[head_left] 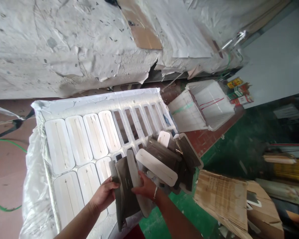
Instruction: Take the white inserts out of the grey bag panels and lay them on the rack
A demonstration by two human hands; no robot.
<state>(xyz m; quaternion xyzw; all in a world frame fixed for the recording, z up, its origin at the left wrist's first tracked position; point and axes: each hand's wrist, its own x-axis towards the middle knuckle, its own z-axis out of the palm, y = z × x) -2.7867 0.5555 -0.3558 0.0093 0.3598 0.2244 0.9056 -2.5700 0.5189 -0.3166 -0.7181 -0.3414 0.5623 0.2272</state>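
Note:
My left hand (105, 193) grips the left edge of a dark brown pouch (126, 186), thumb on top. My right hand (147, 186) grips its right side, at a stiff, pale grey rounded panel. The pouch is held tilted above the near edge of a white rack (137, 121). Pale rounded panels (77, 137), each with a dark line down its middle, fill the rack's left part in two rows. More brown pouches (161, 151) with pale panels lie piled just beyond my right hand, over the rack's right side. The fingers' undersides are hidden.
Open slots (126, 126) show in the rack's far right part. A white bin (214, 106) stands beyond it. A torn cardboard box (221, 199) is at right on the green floor (159, 225). A stained white cloth-covered surface (77, 43) runs along the back.

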